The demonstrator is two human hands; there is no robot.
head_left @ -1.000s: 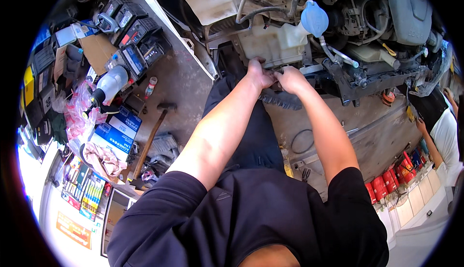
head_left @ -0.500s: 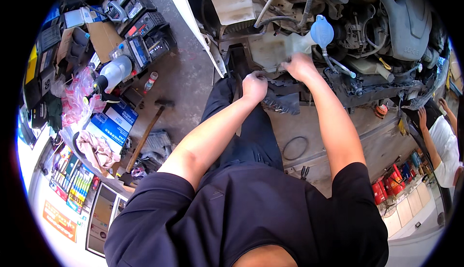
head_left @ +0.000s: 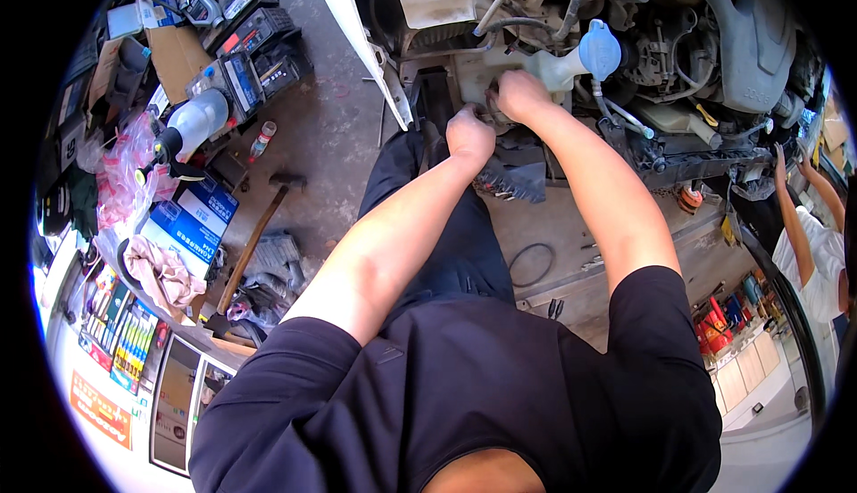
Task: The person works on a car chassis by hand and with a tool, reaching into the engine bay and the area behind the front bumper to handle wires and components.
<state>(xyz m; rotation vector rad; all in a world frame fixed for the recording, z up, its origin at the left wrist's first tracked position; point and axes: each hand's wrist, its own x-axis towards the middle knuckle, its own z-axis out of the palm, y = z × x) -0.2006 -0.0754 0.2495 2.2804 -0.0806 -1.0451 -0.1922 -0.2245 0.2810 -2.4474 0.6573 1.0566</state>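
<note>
My left hand point(head_left: 470, 133) is curled at the lower left of the translucent plastic reservoir point(head_left: 561, 71), beside a dark, dirty plastic piece point(head_left: 518, 184) that hangs below it. My right hand point(head_left: 524, 95) is just higher and to the right, against the reservoir's front, fingers bent. Whatever either set of fingers grips is hidden behind the hands. The reservoir's neck carries a large blue cap point(head_left: 600, 46) with a hose under it. A dark upright bracket point(head_left: 433, 91) stands left of my hands.
A white body panel point(head_left: 348, 20) borders the engine bay point(head_left: 669, 64). At left lie batteries point(head_left: 254, 42), a hammer point(head_left: 254, 234), a bottle point(head_left: 263, 138) and bags. A cable loop point(head_left: 532, 265) lies below. A co-worker point(head_left: 808, 256) reaches in at right.
My hands, together low at the reservoir a second ago, have separated; the right one has risen onto its front, the left stays lower. The co-worker's hands moved up toward the car.
</note>
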